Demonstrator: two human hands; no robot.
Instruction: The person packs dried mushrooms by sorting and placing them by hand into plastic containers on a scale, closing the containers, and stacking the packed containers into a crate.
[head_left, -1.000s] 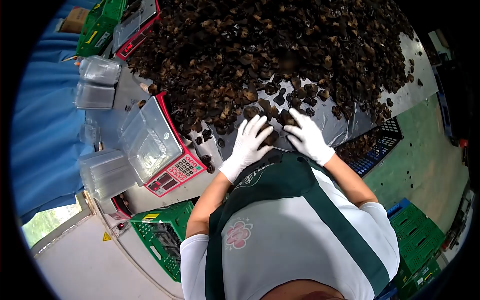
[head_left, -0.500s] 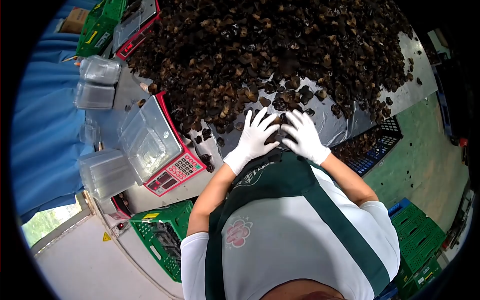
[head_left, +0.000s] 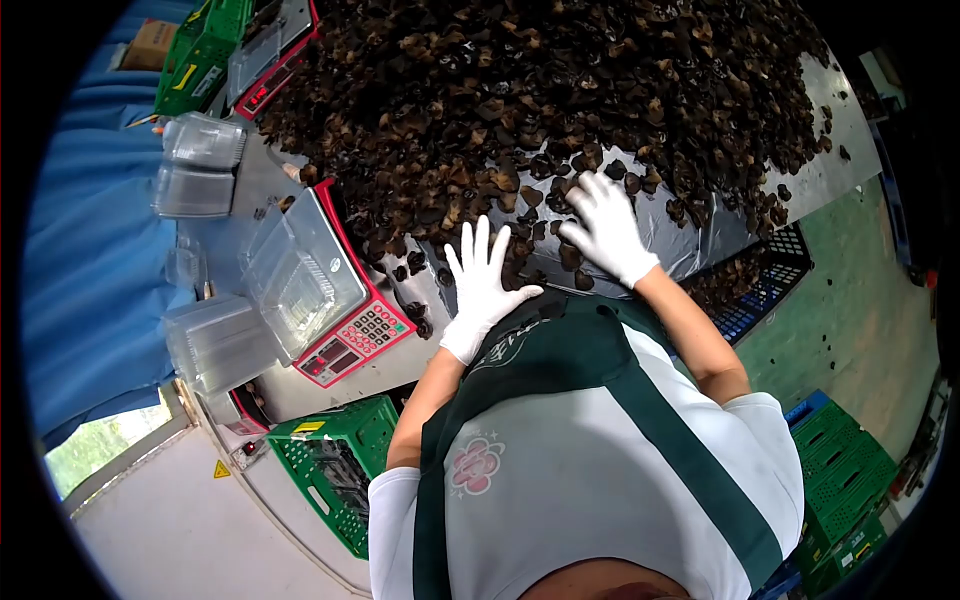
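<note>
A big heap of dark brown wood ear mushrooms [head_left: 560,90] covers most of the table. My left hand [head_left: 484,290], in a white glove, lies palm down at the heap's near edge with its fingers spread and nothing in them. Farther forward, my gloved right hand [head_left: 608,232] reaches over the grey plastic sheet [head_left: 665,235], fingers stretched out and slightly blurred. Several loose wood ears lie on the sheet between my two hands. Whether the right fingertips touch any pieces I cannot make out.
On the left, a red scale [head_left: 355,345] carries an open clear plastic box [head_left: 295,285]. More clear boxes [head_left: 215,345] are stacked beside it. A green crate [head_left: 335,470] stands below. At the right, a dark blue crate [head_left: 770,285] holds mushrooms, near stacked green crates [head_left: 835,460].
My right hand has moved forward, away from my body, onto the sheet near the heap. My left hand has shifted slightly left, and the gap between the hands has widened.
</note>
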